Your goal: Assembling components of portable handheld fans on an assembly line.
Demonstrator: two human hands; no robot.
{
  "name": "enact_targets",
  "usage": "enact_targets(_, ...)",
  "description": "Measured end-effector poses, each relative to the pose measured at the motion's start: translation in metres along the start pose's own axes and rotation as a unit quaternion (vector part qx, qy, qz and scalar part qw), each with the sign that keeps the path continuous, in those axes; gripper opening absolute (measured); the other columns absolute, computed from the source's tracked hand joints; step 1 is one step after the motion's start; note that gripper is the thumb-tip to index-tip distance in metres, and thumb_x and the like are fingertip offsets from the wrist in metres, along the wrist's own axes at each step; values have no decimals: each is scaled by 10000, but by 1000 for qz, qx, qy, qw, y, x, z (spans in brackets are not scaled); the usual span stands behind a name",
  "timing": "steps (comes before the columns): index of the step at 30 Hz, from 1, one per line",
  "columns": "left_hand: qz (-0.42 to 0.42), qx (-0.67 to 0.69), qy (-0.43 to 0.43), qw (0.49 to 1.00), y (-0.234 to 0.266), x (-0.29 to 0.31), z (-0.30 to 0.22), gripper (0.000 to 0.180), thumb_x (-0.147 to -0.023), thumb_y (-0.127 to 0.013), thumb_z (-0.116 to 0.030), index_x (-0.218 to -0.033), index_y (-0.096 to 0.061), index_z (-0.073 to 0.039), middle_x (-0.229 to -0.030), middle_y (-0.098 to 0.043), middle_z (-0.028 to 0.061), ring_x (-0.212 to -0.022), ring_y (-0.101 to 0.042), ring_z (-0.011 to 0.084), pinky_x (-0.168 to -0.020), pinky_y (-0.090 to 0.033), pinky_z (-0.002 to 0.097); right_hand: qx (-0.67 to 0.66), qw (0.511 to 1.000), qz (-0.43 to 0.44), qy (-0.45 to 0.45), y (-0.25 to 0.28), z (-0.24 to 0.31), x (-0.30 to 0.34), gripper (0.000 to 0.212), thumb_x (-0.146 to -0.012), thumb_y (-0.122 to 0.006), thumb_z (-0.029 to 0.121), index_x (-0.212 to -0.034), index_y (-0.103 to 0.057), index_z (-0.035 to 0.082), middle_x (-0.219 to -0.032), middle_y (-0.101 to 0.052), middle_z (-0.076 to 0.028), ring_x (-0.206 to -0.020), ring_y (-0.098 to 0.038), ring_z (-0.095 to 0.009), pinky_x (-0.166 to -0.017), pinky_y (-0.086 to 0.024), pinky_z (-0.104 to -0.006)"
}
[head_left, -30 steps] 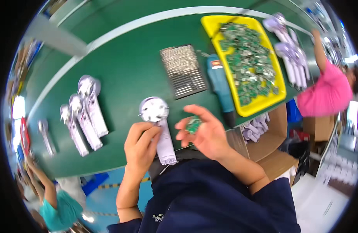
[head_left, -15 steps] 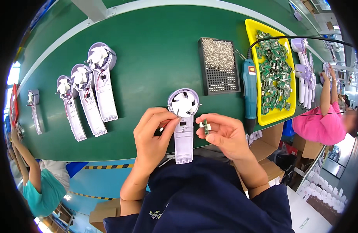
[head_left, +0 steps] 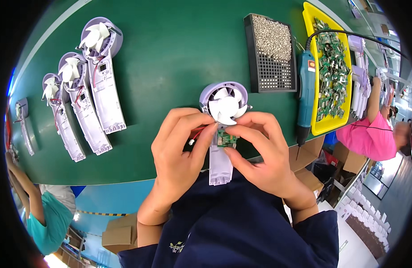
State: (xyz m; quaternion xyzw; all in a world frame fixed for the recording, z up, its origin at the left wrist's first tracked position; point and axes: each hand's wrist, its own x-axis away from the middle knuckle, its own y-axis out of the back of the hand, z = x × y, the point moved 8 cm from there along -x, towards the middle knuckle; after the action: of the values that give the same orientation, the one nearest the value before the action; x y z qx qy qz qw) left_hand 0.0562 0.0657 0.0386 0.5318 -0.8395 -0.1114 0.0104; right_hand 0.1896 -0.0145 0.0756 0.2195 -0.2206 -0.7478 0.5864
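Note:
In front of me a pale lilac handheld fan housing (head_left: 220, 172) lies lengthwise, with white fan blades (head_left: 224, 108) in its round head. A small green circuit board (head_left: 225, 139) is over the upper handle. My right hand (head_left: 266, 149) pinches the board at its right side between thumb and fingers. My left hand (head_left: 179, 140) has thumb and index closed just below the blades, beside the board's upper left; what they grip is hidden. Red wires with a small white plug (head_left: 191, 142) stick out by the left fingers.
Several open fan housings (head_left: 108, 96) with red wires lie to the left. At right are a black tray (head_left: 274, 85) of small metal pieces, a teal electric screwdriver (head_left: 306, 94) with a black cable, and a yellow tray (head_left: 320, 127) of circuit boards. Co-workers sit at both sides.
My right hand has brought the circuit board left onto the handle. My left hand has come in to the board, and the white plug now hangs outside its fingertips. The view has shifted.

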Motion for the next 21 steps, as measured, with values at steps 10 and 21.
enact_targets(10, -2, -2, 3, 1000, 1, 1, 0, 182, -808, -741, 55, -966, -664, 8, -946, -632, 104, -751, -656, 188, -631, -546, 281, 12, 1000, 7, -11, -4, 0, 1, 389, -714, -800, 10, -1079, -668, 37, -1085, -563, -93, -901, -588, -224, -710, -509, -307)
enact_targets(21, 25, 20, 98, 995, 1, 10, -5, 178, -809, -703, 90, -969, -687, 13, -997, -633, 112, -846, -676, 197, -725, -568, 283, -196, 947, -4, -253, -13, -39, 17, 383, -861, -749, 83, -1189, -576, -12, -870, -725, -111, -719, -693, -125, -611, -543, -246)
